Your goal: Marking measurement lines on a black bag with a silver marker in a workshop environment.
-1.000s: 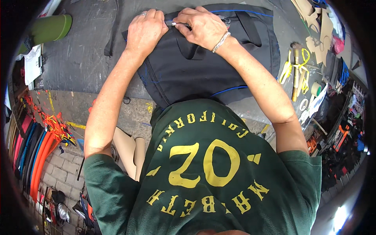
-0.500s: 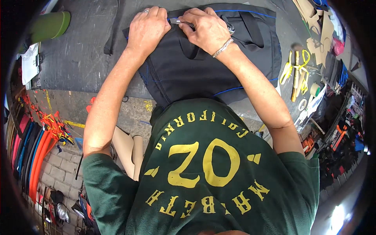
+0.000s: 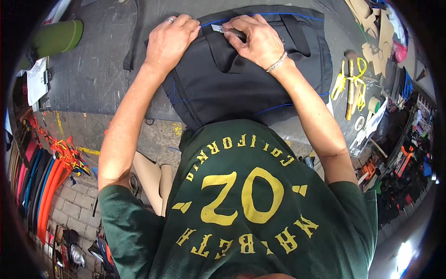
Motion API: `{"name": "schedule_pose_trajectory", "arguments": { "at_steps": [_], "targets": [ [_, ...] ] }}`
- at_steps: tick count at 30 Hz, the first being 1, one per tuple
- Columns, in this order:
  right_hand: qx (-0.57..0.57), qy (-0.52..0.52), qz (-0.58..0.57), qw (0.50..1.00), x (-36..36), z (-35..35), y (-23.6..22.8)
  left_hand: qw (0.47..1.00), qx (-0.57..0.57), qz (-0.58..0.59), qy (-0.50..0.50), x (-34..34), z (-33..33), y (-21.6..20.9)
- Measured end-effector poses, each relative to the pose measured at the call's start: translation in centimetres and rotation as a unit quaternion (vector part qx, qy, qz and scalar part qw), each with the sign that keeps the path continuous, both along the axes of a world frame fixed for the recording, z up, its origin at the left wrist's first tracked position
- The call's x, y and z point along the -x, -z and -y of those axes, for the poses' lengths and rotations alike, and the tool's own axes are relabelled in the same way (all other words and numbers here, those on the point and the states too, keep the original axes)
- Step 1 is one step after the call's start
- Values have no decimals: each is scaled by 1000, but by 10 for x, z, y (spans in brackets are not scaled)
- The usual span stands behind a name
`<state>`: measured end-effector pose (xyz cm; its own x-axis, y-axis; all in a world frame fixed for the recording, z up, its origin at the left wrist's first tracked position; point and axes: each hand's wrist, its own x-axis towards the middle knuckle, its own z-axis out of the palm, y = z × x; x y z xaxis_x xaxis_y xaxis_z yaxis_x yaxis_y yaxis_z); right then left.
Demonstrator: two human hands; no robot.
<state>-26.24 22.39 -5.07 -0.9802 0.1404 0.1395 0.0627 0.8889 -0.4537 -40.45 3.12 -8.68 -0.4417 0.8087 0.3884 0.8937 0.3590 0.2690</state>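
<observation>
A black fabric bag piece with blue edging and webbing straps lies on the dark table against my body. My left hand, with a ring on it, has its fingers curled over the fabric's far left corner. In my right hand is a utility knife, its pale blade pointing left beside the blue line along the far edge. Most of the knife's handle is hidden by my fingers. One webbing strap loop hangs below the knife, and another strap lies right of my right hand.
A green roll and a clipboard with papers are at the left. A wooden-handled tool with yellow ribbon, tape rolls and brown paper patterns lie right. Orange and dark rolls stand below the table, left.
My right hand has shifted slightly right with the knife, showing more of the blade. My left hand has moved a little left and toward me, away from the blade.
</observation>
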Motion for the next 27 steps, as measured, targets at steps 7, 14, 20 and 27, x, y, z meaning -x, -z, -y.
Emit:
{"name": "schedule_pose_trajectory", "arguments": {
  "at_steps": [7, 14, 20, 27],
  "targets": [
    [-3, -15, -8, 1000, 11, 7, 8, 993, 89, -55, 45, -4, -3, -5],
    [-1, -19, 4, 1000, 12, -2, 6, 994, 94, -18, 49, 5, -4, -4],
    [69, -71, 35, 994, 15, -5, -9, 991, 99, -24, 85, 10, -2, -2],
    [28, -84, 25, 996, 19, -1, -11, 991, 127, -2, 34, 8, -8, 2]
  ]
}}
